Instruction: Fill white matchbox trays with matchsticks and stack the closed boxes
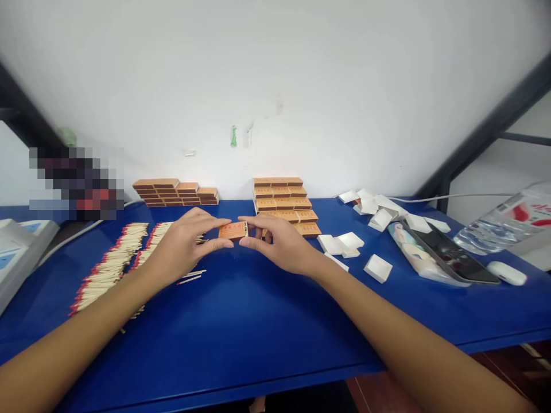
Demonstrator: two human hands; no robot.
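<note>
Dead centre of the frame, there's the matchbox [232, 232], up over the blue counter [241, 327]! The left hand [183, 244] has its fingers pinched on one end, the right hand [279, 244] has its fingers grasping the other. Red-tipped matches [107, 267] line up at centre left, stepped stacks of matchboxes [284, 203] stand behind against the wall [327, 103], and white trays [379, 268] scatter across the right!

readable text: none | matchbox [231, 231] print: illegible | bottle label [527, 211]: illegible
</note>
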